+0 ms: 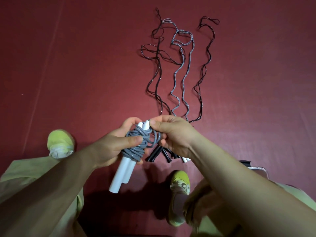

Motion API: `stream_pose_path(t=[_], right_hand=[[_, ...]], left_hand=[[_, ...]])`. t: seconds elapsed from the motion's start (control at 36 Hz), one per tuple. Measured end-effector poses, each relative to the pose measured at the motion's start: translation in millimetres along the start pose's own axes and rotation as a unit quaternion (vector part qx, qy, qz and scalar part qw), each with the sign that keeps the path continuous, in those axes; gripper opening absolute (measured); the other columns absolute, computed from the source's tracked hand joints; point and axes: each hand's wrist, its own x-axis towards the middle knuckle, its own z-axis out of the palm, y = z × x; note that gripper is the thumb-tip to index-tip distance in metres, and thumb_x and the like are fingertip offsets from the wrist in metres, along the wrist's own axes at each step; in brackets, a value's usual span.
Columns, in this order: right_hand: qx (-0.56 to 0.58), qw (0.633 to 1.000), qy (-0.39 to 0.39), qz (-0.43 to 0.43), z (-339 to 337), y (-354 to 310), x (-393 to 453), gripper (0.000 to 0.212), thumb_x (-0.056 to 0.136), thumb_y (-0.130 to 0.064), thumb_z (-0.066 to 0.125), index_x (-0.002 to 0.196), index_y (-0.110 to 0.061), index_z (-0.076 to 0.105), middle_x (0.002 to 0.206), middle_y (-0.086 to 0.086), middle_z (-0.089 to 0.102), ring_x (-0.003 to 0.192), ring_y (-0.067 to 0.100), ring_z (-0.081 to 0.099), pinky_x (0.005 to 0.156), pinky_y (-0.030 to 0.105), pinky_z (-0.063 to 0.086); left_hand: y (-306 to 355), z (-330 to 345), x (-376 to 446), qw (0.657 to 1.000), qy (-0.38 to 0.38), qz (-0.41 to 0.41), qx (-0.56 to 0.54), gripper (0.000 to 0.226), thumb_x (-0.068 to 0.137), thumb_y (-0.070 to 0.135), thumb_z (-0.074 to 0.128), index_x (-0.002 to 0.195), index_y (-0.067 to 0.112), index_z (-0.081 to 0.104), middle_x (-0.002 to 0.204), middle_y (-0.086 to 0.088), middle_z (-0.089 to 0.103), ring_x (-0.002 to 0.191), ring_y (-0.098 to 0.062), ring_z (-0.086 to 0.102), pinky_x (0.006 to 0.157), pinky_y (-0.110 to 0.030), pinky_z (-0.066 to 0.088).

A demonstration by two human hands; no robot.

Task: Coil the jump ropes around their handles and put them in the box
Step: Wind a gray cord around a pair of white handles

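Observation:
My left hand grips a pair of white handles with a grey rope wound around them. My right hand pinches the grey rope's end at the top of the bundle. On the red floor beyond lie uncoiled ropes: two black ones and a grey one. Their black handles and a white handle lie under my right wrist, partly hidden.
My yellow-green shoes and light trouser legs stand on the red floor. A corner of a clear container with a dark lid shows at the right, behind my right forearm.

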Motion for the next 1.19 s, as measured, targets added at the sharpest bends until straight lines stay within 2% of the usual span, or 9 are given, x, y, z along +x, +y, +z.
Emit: stream_pose_path(t=[0.22,0.31,0.44,0.58,0.86,0.94,1.03,1.14,1.19], right_hand=[[0.062,0.997,0.001,-0.036,5.0,5.0,3.9,0.026,0.095,-0.027,0.057,0.077,-0.009,0.055,0.049,-0.001,0.046,0.041,0.008,0.040,0.039,0.016,0.037],[0.026,0.995,-0.030,-0.089,8.2,-0.4,0.7,0.028,0.098,-0.029,0.050,0.098,-0.003,0.059,0.059,0.000,0.054,0.050,0.010,0.045,0.046,0.019,0.035],[-0.048,0.986,-0.029,-0.157,10.3,-0.3,-3.0,0.024,0.094,-0.006,0.057,0.118,-0.006,0.061,0.077,0.002,0.059,0.056,0.007,0.049,0.051,0.019,0.037],[-0.048,0.985,-0.014,-0.168,10.2,2.9,-0.1,0.019,0.094,-0.002,0.055,0.104,-0.012,0.067,0.069,-0.002,0.061,0.056,0.007,0.050,0.052,0.017,0.042],[-0.008,0.996,-0.055,-0.074,-0.9,-6.9,-4.7,0.017,0.092,0.003,0.054,0.091,-0.008,0.067,0.062,-0.004,0.061,0.043,0.002,0.040,0.041,0.014,0.035],[-0.086,0.990,-0.022,-0.110,0.3,-7.8,-7.3,0.020,0.093,0.002,0.054,0.089,-0.011,0.069,0.069,0.001,0.061,0.044,0.005,0.040,0.043,0.017,0.037],[-0.230,0.955,0.023,-0.185,4.2,-8.5,-10.9,0.022,0.098,-0.003,0.048,0.093,-0.008,0.069,0.074,0.006,0.057,0.047,0.009,0.044,0.049,0.024,0.043],[-0.315,0.930,0.043,-0.185,6.6,-8.3,-12.2,0.033,0.101,-0.009,0.042,0.084,-0.023,0.065,0.069,-0.003,0.055,0.046,0.008,0.045,0.051,0.027,0.047],[-0.364,0.914,0.055,-0.172,6.1,-5.4,-10.9,0.030,0.100,-0.011,0.042,0.079,-0.010,0.063,0.067,0.002,0.055,0.046,0.010,0.048,0.053,0.030,0.047]], left_hand=[[-1.9,5.6,-0.3,0.999,-0.019,0.020,-0.044,0.076,0.047,0.042,0.093,0.107,0.024,0.052,0.090,-0.016,0.065,0.077,-0.028,0.065,0.059,-0.044,0.057],[3.5,5.1,0.7,0.996,0.011,0.050,-0.072,0.090,0.046,0.041,0.093,0.119,0.017,0.046,0.093,-0.017,0.064,0.075,-0.028,0.066,0.056,-0.043,0.056],[12.0,-1.0,2.6,0.990,0.058,0.087,-0.092,0.098,0.044,0.043,0.093,0.124,0.016,0.043,0.088,-0.011,0.065,0.072,-0.025,0.067,0.054,-0.041,0.056],[11.2,-0.7,1.3,0.993,0.043,0.072,-0.080,0.088,0.045,0.043,0.092,0.117,0.016,0.048,0.091,-0.009,0.065,0.075,-0.025,0.066,0.056,-0.042,0.056],[10.6,0.5,-2.0,0.998,-0.002,0.040,-0.058,0.084,0.046,0.040,0.093,0.112,0.016,0.046,0.089,-0.010,0.066,0.076,-0.026,0.067,0.058,-0.043,0.057],[12.0,-1.4,-2.7,0.998,0.002,0.034,-0.044,0.085,0.044,0.041,0.094,0.111,0.018,0.046,0.091,-0.008,0.067,0.077,-0.026,0.068,0.058,-0.042,0.056],[13.5,-1.5,-1.5,0.998,0.009,0.038,-0.039,0.085,0.045,0.040,0.094,0.112,0.017,0.046,0.096,-0.007,0.066,0.078,-0.026,0.068,0.057,-0.041,0.056],[11.3,0.8,-0.7,0.999,0.024,0.042,-0.006,0.060,0.064,0.021,0.076,0.116,0.024,0.048,0.099,-0.008,0.063,0.076,-0.024,0.066,0.057,-0.041,0.056],[8.4,2.5,-0.2,0.998,0.033,0.039,0.028,0.057,0.067,0.018,0.071,0.118,0.031,0.048,0.099,-0.006,0.062,0.074,-0.020,0.066,0.057,-0.039,0.056]])
